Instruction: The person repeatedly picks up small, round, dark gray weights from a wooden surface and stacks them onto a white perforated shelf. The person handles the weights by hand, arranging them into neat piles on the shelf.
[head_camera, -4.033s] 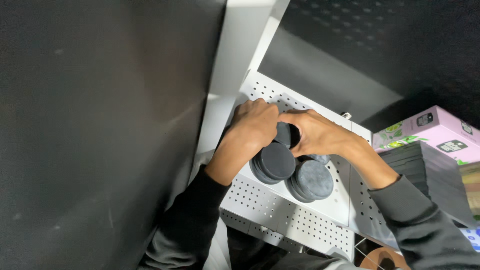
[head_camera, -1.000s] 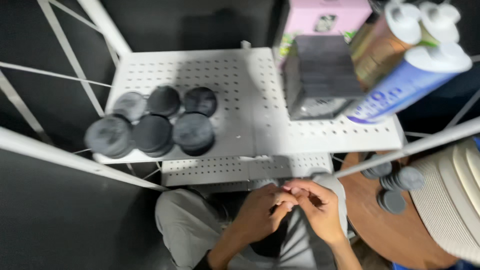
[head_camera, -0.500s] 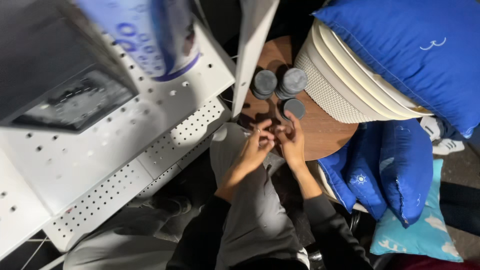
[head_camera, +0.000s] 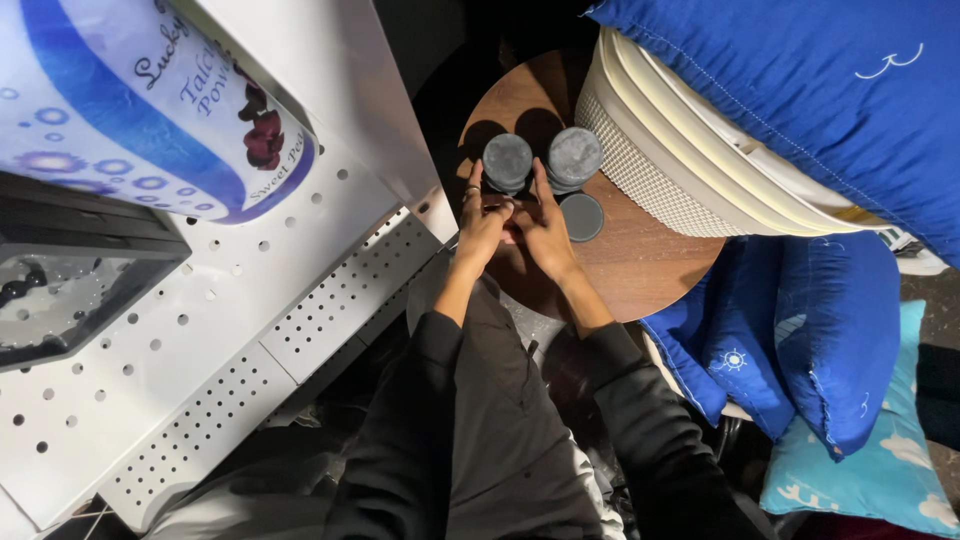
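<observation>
Two stacks of dark grey round discs stand on a small round wooden table (head_camera: 630, 265): the left stack (head_camera: 507, 160) and the right stack (head_camera: 575, 155). A single dark disc (head_camera: 582, 217) lies flat just in front of the right stack. My left hand (head_camera: 480, 228) and my right hand (head_camera: 545, 228) are pressed together below the left stack. Fingers of each hand reach up its two sides and clasp it between them. Black sleeves cover both forearms.
A white perforated metal shelf (head_camera: 200, 330) fills the left, bearing a blue-and-white bottle (head_camera: 130, 110) and a black box (head_camera: 70, 280). A white ribbed round basket (head_camera: 690, 160) sits on the table's right. Blue pillows (head_camera: 800, 330) lie around it.
My view has swung from the shelf with its discs to the round table. Both hands have moved forward from my lap to the left stack and closed around it.
</observation>
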